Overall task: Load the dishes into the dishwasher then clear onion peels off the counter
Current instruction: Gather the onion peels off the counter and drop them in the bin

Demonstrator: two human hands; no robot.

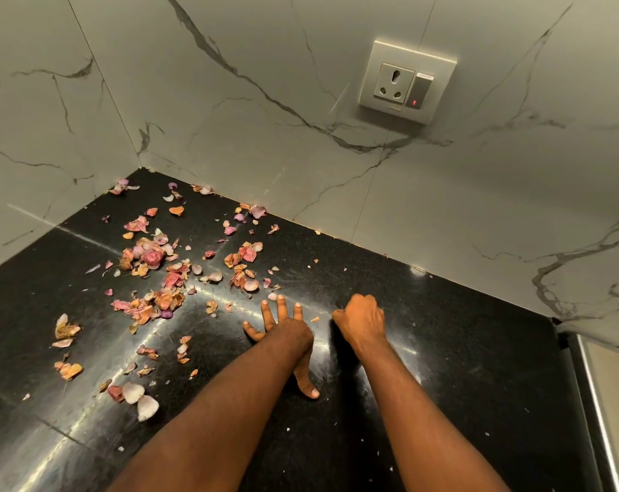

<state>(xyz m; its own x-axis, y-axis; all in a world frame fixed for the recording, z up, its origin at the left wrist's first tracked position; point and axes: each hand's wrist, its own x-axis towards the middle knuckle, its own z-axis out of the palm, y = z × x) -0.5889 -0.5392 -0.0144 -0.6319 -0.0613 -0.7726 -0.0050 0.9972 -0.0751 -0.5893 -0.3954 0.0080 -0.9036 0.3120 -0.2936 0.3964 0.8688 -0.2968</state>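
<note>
My left hand (pixel 286 332) lying flat on the black surface (pixel 460 349), fingers spreading, holding nothing, my right hand (pixel 361 321) curling into a fist just beside it, contents hidden, onion peels (pixel 158 268) lying scattered left of and beyond both hands.

Wall socket (pixel 406 81) on marble wall (pixel 229 83)

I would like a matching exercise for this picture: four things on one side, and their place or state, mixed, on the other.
Things:
1. left hand
2. right hand
3. onion peels
4. wall socket

Place or state:
A. fixed on the marble wall
B. fingers curled
C. scattered on the black counter
D. fingers spread on the counter

Pairs: 1-D, 2-B, 3-C, 4-A
</note>
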